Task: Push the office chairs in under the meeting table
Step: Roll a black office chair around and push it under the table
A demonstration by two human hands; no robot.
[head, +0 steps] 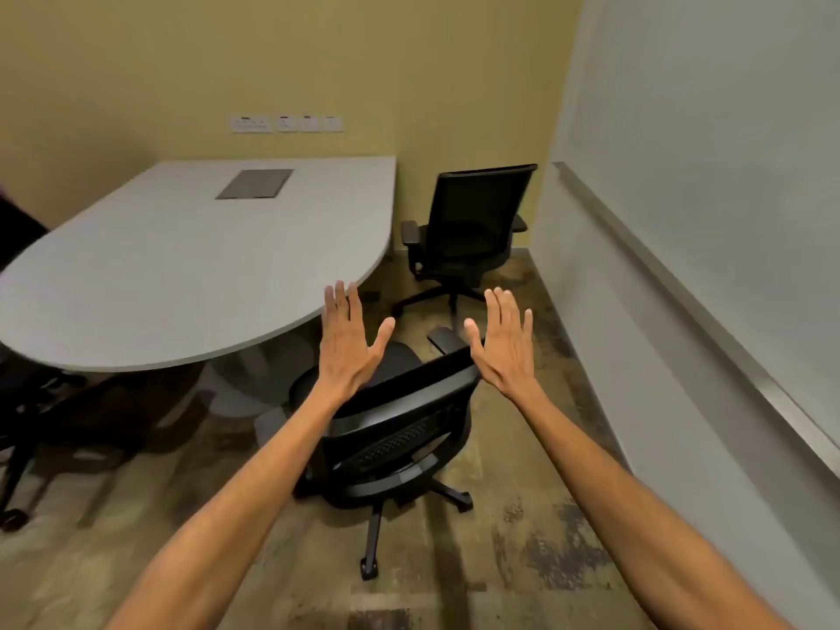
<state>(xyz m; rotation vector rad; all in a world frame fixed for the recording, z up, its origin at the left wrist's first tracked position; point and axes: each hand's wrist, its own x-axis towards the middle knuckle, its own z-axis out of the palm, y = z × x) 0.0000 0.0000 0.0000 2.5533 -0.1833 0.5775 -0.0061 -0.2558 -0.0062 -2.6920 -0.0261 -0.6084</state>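
both arms are stretched forward, palms facing away and fingers spread. the left hand [347,341] and right hand [504,341] are flat and released, grasping nothing. the top edge of the near chair [395,429] runs between and just below them; whether either palm touches that backrest cannot be told from this angle. the chair is black, mesh-backed, on a castor base, its seat pointing away from the hands toward the meeting table [182,266]. the table's rounded grey edge lies just ahead of the left hand's fingertips, and the chair's seat is not under it. a second black chair [468,225] stands well beyond the right hand, near the corner of the yellow wall [272,61], apart from the table's side. a third chair [18,311] is partly visible far left of the left hand.
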